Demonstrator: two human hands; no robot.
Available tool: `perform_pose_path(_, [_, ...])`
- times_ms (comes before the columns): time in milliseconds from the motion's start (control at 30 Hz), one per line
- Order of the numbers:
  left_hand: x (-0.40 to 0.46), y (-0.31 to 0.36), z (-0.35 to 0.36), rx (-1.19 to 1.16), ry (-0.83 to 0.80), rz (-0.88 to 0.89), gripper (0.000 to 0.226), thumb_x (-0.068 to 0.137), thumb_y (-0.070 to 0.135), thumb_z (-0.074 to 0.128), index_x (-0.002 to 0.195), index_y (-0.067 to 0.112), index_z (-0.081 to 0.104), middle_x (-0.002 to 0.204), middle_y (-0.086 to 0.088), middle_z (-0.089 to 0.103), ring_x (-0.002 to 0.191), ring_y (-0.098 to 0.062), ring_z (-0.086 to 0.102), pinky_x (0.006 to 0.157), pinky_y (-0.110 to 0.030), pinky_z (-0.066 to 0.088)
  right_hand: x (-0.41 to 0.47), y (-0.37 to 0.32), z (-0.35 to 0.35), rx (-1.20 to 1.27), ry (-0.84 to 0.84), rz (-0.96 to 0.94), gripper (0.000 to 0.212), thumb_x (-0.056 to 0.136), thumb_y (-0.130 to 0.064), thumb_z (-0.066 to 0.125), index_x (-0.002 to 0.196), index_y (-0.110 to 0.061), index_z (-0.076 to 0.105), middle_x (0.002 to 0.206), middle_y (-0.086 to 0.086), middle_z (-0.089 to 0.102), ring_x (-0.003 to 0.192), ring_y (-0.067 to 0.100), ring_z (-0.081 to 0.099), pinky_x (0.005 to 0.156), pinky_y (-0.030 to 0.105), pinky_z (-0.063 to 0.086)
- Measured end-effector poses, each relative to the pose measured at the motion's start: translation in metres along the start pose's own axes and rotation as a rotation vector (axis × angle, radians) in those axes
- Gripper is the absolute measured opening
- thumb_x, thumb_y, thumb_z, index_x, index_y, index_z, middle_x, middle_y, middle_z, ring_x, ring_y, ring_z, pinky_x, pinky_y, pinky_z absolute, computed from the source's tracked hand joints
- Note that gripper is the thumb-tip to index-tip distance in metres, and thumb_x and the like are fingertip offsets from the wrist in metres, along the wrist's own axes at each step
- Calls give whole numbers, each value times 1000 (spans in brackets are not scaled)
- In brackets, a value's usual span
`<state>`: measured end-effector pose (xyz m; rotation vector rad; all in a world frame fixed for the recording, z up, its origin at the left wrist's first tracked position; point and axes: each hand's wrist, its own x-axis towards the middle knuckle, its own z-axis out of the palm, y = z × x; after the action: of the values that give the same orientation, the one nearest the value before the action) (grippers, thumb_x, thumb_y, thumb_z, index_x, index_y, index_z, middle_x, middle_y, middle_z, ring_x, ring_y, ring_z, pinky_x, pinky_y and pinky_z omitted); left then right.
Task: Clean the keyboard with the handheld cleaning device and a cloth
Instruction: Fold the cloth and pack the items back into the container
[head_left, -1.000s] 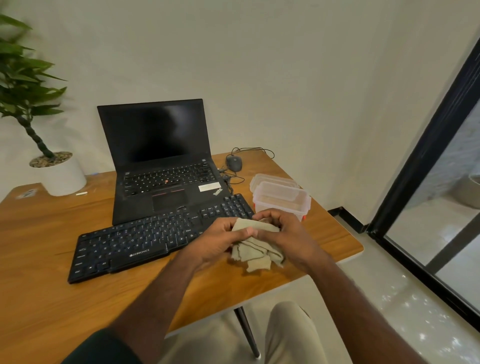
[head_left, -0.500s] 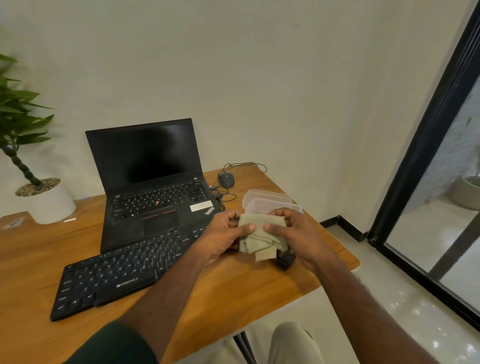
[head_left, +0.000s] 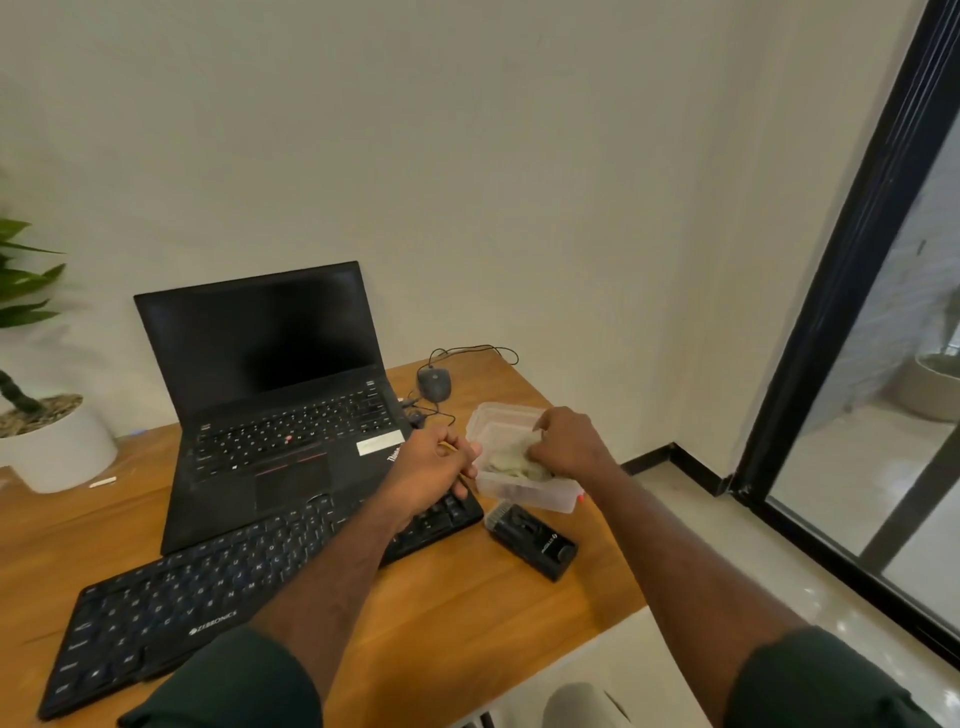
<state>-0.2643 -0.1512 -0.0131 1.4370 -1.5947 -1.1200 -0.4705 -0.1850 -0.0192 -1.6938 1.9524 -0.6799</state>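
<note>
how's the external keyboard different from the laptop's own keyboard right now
The external keyboard is a separate flat slab lying slantwise on the table, nearer the person; the laptop keyboard is built into its base, farther back under the dark upright screen. The external one is wider and carries white lettering on its front edge; the laptop's has a red dot among its keys and a trackpad below. The left forearm crosses the external one only. Both are black.

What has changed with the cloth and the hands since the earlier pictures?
The right hand has carried the cloth into the clear container. The left hand has let go of it. The black cleaning device now lies on the table. The keyboard and the laptop stayed in place.
</note>
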Motion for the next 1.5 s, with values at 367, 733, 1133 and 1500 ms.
perform_pose_path(367, [-2,-1,5,85,-29,34,15,98,22,64,95,7,66,81,-8,77,49,-17,57,42,-19,42,-39,-4,-11,-225,284,-159,16,89,-30,72,99,-17,71,96,4,72,89,23,69,78,36,60])
perform_pose_path(733, [-12,-13,7,112,-53,21,15,99,17,61,91,7,68,76,-7,75,45,-18,53,45,-23,43,-94,17,33,-320,-173,-136,51,88,-50,71,128,-20,60,118,0,67,105,16,65,92,36,57])
perform_pose_path(1133, [-7,3,-13,139,0,65,14,99,17,57,93,7,65,75,-6,75,51,-21,56,57,-33,49,-102,-2,-3,477,-291,-115,46,92,-25,74,128,-30,45,114,4,65,88,21,72,58,31,56])
perform_pose_path(1500, [3,17,-8,138,-40,84,14,102,16,52,99,11,64,78,-9,75,50,-19,55,54,-32,47,-83,-16,-21,984,-266,67,27,105,-42,50,126,-26,57,105,15,73,78,25,70,46,29,44])
